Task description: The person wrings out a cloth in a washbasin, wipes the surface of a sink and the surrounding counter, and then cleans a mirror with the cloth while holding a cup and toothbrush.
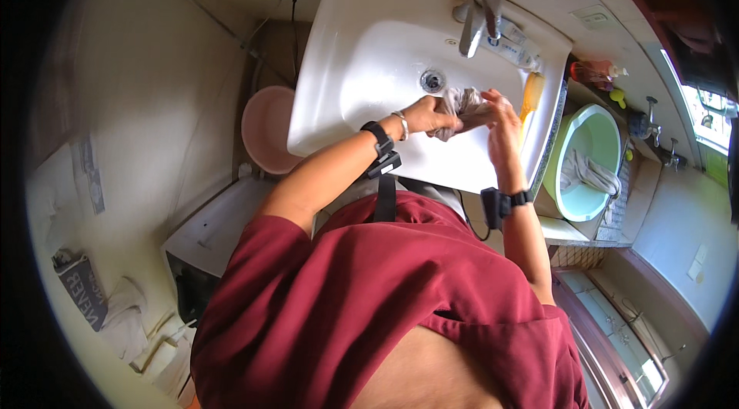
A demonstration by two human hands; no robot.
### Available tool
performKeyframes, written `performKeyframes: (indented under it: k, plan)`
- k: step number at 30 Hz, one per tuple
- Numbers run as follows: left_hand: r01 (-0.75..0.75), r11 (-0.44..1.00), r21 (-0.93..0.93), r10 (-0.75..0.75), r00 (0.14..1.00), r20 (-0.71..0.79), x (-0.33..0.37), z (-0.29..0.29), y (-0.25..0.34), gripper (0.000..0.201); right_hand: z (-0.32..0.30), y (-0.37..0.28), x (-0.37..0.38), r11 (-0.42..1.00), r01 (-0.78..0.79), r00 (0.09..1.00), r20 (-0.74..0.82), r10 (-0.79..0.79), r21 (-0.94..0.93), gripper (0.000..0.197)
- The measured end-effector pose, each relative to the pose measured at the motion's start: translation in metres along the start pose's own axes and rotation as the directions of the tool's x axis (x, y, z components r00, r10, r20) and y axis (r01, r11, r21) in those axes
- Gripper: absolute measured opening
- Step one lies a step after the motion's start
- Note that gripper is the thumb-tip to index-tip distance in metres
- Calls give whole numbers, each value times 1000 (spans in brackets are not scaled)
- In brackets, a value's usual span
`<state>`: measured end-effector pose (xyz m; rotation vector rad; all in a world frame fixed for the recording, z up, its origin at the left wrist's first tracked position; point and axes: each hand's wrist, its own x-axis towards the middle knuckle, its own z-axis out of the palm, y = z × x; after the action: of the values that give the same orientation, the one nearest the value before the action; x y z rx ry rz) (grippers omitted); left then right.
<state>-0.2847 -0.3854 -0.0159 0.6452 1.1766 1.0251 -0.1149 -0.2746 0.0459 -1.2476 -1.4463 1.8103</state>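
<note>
A crumpled greyish cloth [464, 103] is bunched between my two hands, over the near side of the white sink [362, 32]. My left hand [420, 116] is closed on its left end, thumb and fingers pinching the fabric. At the other end, my right hand [503, 123] has its fingers curled against the folds; part of its grip is hidden by the cloth. Just beyond the cloth lies the metal drain [433, 80]. The chrome faucet [480, 18] stands at the back of the sink.
A clear bottle [510, 49] and a yellow-handled brush [531, 95] lie along the sink's right side. Further right, a pale green basin [568, 166] holds a grey cloth [589, 173]. A pink bucket [265, 130] sits to the left. A red pump bottle [594, 71] stands at back right.
</note>
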Motion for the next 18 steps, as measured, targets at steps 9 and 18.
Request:
performKeyframes:
  k: [9,18]
  plan:
    - [-200,976,-89,198,980,-28,1,28,40,42,-98,-91,-41,976,-77,996,-34,85,206,29]
    - [-293,956,-8,292,953,85,-64,48,115,29,-56,-60,-11,931,41,742,635,216,-364,57]
